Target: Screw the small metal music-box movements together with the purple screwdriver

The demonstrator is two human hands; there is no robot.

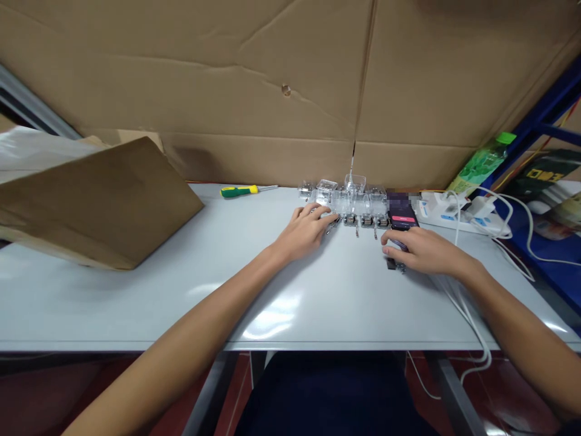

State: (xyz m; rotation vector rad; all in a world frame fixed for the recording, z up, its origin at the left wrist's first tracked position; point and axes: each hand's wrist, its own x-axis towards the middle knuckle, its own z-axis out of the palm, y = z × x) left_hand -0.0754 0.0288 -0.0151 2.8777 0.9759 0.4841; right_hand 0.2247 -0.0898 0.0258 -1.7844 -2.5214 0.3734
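Observation:
My left hand (306,231) rests on the table with its fingers stretched out and slightly apart. Its fingertips touch or lie just beside a small metal piece (333,225) at the left end of a row. Similar small metal pieces with short dangling ends (367,221) continue to the right, in front of clear plastic boxes (349,198). My right hand (420,249) is curled around a small dark object (398,245), mostly covered by the fingers. Below it lie a black block (391,264) and a bit of metal. A phone (402,212) with a lit screen lies just beyond this hand.
A green and yellow screwdriver (240,191) lies at the back. An open cardboard box (104,206) stands on the left. At the right are a white power strip (463,215) with plugs and cables, and a green-capped bottle (483,162). Cardboard (254,115) walls the back edge.

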